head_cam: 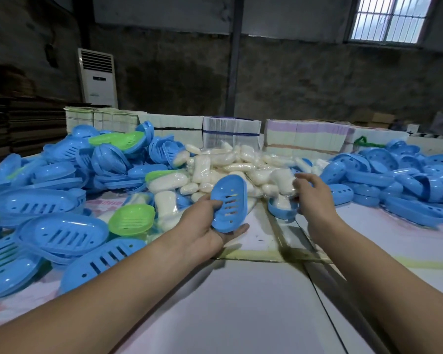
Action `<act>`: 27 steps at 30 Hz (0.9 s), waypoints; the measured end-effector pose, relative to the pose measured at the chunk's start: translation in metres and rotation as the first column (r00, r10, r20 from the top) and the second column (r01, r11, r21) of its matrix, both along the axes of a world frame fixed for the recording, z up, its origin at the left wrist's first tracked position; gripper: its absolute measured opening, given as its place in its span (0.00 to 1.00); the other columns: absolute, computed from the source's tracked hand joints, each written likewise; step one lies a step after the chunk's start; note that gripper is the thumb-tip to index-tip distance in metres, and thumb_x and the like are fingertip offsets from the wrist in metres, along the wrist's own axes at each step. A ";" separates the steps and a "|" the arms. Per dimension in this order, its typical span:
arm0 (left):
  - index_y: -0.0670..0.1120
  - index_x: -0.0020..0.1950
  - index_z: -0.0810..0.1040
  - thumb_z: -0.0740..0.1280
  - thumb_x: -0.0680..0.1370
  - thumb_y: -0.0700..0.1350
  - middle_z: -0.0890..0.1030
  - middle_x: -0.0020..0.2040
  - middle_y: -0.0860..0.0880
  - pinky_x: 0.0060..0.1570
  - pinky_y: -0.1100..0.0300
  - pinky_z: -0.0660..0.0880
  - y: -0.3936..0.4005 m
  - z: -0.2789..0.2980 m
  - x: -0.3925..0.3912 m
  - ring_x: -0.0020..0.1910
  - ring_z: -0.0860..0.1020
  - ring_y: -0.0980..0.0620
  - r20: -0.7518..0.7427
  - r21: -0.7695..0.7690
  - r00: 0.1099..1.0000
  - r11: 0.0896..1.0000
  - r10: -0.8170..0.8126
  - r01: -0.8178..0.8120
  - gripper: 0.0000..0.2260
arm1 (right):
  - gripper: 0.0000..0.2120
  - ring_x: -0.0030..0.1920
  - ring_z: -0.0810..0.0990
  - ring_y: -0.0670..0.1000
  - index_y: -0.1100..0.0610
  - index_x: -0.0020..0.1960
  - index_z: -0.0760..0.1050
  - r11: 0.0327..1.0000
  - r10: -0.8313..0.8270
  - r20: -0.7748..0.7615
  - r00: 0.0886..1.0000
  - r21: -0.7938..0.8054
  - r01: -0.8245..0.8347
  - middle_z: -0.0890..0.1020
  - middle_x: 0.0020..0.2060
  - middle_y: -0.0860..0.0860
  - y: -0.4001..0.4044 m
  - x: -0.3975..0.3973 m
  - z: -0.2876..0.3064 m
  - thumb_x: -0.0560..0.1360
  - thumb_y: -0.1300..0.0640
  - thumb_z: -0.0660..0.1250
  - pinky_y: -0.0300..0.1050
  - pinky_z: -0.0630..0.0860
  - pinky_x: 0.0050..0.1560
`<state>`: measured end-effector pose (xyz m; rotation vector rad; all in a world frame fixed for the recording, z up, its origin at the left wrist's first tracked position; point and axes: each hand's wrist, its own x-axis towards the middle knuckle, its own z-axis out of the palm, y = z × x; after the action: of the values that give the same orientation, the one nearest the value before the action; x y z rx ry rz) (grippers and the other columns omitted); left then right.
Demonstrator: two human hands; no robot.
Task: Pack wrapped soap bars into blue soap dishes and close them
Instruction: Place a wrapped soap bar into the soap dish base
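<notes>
A heap of soap dish lids [62,190] fills the left of the frame and a heap of dish bases [399,180] the right, with the pile of wrapped soap bars [230,164] between them at centre. All lie on the table [241,302]. Behind the piles, across mid-frame, runs a row of stacked cartons [230,129], with an air conditioner [97,77] standing behind it at upper left.

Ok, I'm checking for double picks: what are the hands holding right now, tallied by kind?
Blue dish half, in the left hand: 1
Wrapped soap bar, in the right hand: 1
Total: 2
</notes>
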<state>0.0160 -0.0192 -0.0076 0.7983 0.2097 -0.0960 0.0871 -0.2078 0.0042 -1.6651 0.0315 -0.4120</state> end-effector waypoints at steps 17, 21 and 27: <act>0.49 0.75 0.71 0.56 0.85 0.56 0.80 0.66 0.41 0.63 0.43 0.75 -0.007 0.002 -0.005 0.64 0.79 0.42 0.097 -0.205 0.995 0.979 -0.004 0.023 0.21 | 0.20 0.62 0.72 0.47 0.40 0.68 0.73 0.666 0.257 0.249 0.934 -0.746 0.016 0.81 0.55 0.48 0.060 -0.054 -0.014 0.77 0.45 0.64 0.42 0.69 0.54; 0.52 0.77 0.68 0.54 0.85 0.55 0.77 0.69 0.41 0.68 0.41 0.71 -0.006 0.001 -0.002 0.66 0.77 0.43 0.115 -0.191 0.993 0.982 0.013 0.009 0.20 | 0.16 0.64 0.70 0.45 0.40 0.65 0.77 0.727 0.362 0.198 0.911 -0.671 -0.144 0.80 0.57 0.40 0.060 -0.053 -0.013 0.78 0.45 0.63 0.41 0.67 0.61; 0.56 0.78 0.64 0.55 0.85 0.53 0.78 0.69 0.41 0.60 0.44 0.76 -0.002 0.000 0.001 0.65 0.78 0.41 0.169 -0.201 0.986 0.979 0.005 0.030 0.20 | 0.16 0.64 0.71 0.41 0.41 0.64 0.78 0.716 0.518 0.117 0.847 -0.602 -0.355 0.76 0.53 0.32 0.052 -0.049 -0.010 0.78 0.53 0.66 0.31 0.67 0.60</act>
<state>0.0169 -0.0215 -0.0075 0.6006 0.0336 -0.0600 0.0385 -0.1563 -0.0062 -2.0990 -0.7656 -0.2920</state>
